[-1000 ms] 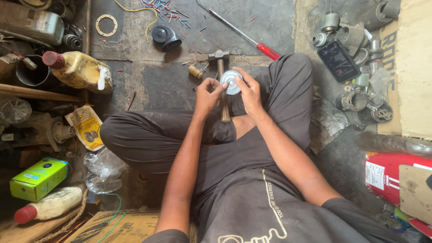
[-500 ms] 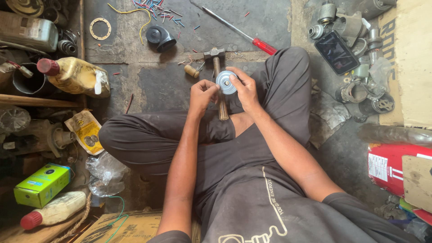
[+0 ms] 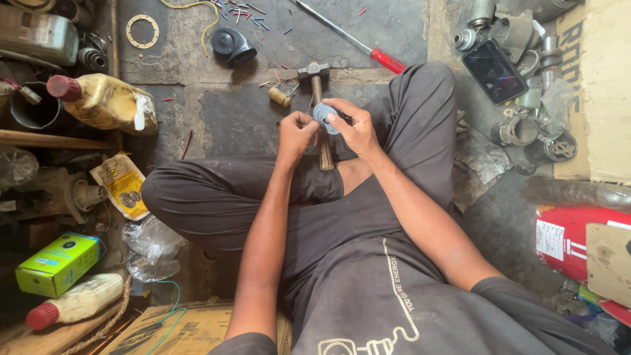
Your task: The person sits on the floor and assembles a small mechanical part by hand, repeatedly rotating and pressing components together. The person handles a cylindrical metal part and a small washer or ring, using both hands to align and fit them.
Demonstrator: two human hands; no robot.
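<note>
We pinched a small round metal part point(image 3: 325, 118) between left hand point(image 3: 296, 133) and right hand point(image 3: 353, 128); loosened fingers might have dropped it onto the hammer point(image 3: 318, 98).

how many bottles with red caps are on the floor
2. One yellowish bottle lies at upper left beside a dark pot. One whitish bottle lies at lower left, below a green box. Clutter may hide others.

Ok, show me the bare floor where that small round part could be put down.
Bare floor lies between the yellow oil bottle and the hammer; more beyond the red-handled screwdriver. Crowded: metal parts beside the phone, and clutter by the green box.
</note>
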